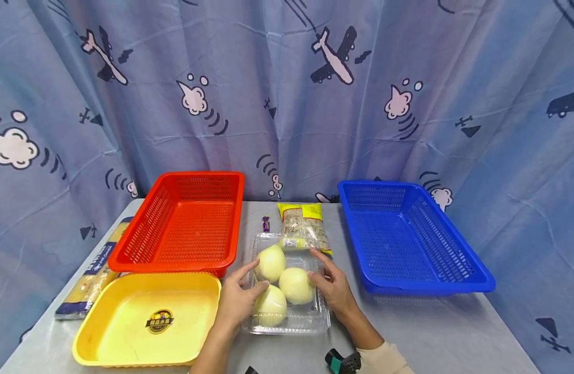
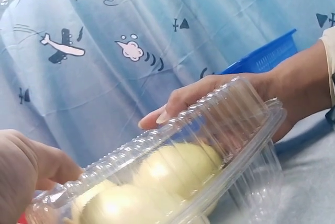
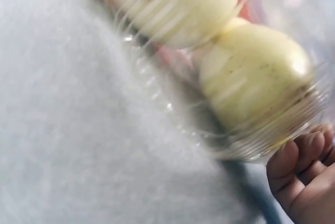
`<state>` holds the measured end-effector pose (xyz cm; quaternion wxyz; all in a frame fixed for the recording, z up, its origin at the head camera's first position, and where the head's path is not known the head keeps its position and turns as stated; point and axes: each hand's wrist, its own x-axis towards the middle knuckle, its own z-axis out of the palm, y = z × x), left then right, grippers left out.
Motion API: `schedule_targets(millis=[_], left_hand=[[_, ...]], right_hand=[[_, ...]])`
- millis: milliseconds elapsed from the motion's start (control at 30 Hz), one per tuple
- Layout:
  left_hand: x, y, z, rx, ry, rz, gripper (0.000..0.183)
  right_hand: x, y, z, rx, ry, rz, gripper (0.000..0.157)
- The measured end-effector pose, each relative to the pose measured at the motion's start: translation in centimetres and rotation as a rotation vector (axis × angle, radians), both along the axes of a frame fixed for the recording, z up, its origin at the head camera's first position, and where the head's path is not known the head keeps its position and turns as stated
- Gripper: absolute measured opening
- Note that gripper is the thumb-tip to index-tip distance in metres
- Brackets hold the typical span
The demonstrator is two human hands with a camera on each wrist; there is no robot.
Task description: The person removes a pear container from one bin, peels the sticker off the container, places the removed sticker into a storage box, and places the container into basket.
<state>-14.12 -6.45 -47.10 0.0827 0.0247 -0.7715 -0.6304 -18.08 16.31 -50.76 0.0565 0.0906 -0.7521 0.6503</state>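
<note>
A clear plastic clamshell box (image 1: 298,323) holds three round, pale yellow fruits (image 1: 296,285) that look like pears. At its left side, my left hand (image 1: 235,301) grips the box, thumb over the lid. My right hand (image 1: 335,291) holds the opposite side, with the thumb and forefinger spread over the top. In the left wrist view the ridged lid (image 2: 209,103) is closed over the fruits. The right wrist view shows the box's ridged wall (image 3: 282,130) against curled fingers (image 3: 285,166).
A red basket (image 1: 193,267) and a yellow basin (image 1: 142,358) stand at left, beside long yellow-and-blue packets (image 1: 88,283). To the right is a blue basket (image 1: 427,287). Behind the box lie a yellow-topped bag (image 1: 305,218) and a small purple-wrapped candy (image 1: 266,224).
</note>
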Motion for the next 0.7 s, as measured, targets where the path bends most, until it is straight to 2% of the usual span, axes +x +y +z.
schedule_targets(millis=[167,433,567,700], left_hand=[[-0.3,-0.1,0.4,-0.020,-0.043,-0.032,0.058],[-0.7,-0.2,0.9,-0.195,-0.015,-0.049,0.058],[-0.9,-0.2,1.1,-0.254,-0.032,-0.069,0.058],[-0.9,-0.4,1.6,-0.289,-0.054,-0.097,0.057]], right_hand=[[0.2,0.1,0.8,0.048,-0.046,-0.029,0.055],[0.3,-0.1,2.0,0.100,-0.115,-0.032,0.055],[1.5,-0.5,4.4,0.119,-0.145,-0.011,0.056],[1.4,-0.4,3.9,0.139,-0.154,-0.006,0.059]])
